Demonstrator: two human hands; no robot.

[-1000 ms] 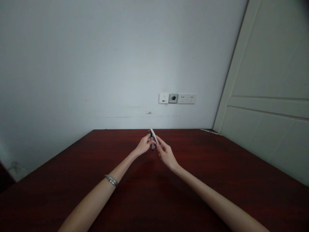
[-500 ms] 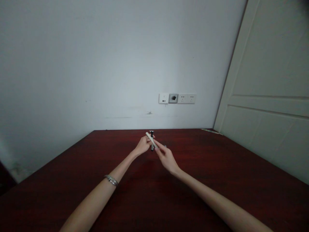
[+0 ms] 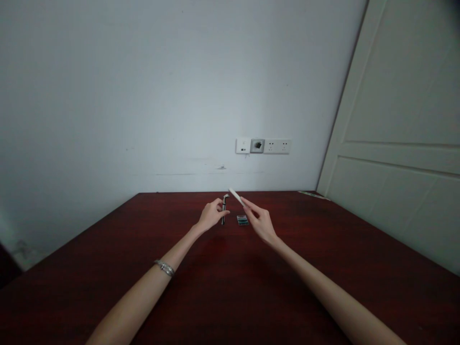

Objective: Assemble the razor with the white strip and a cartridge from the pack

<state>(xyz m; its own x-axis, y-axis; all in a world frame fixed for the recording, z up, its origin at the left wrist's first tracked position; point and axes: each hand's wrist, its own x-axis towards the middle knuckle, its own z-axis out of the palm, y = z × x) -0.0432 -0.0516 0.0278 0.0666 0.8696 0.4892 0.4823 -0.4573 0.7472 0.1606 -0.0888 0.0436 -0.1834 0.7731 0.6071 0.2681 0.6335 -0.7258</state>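
My left hand (image 3: 211,214) is closed around the dark-and-pale handle of a razor (image 3: 224,211). The razor stands roughly upright, its head at the top, with the handle's lower end showing below my thumb. Between the fingertips of my right hand (image 3: 263,224) is a slim white stick (image 3: 236,196), tilted up and to the left. The stick and the razor are apart. A small clear-and-dark flat case (image 3: 242,220) lies on the table just left of my right hand; its contents are too small to make out.
The dark red wooden table (image 3: 230,292) reaches back to a pale wall (image 3: 179,96) with a row of sockets (image 3: 264,146). A light panelled door (image 3: 402,143) stands along the right side. A thin pale strip (image 3: 313,195) lies at the table's back right edge.
My right hand has drawn the white stick away from the razor, moving right. The razor has turned slightly in my left hand. The small case, mostly hidden before, now shows.
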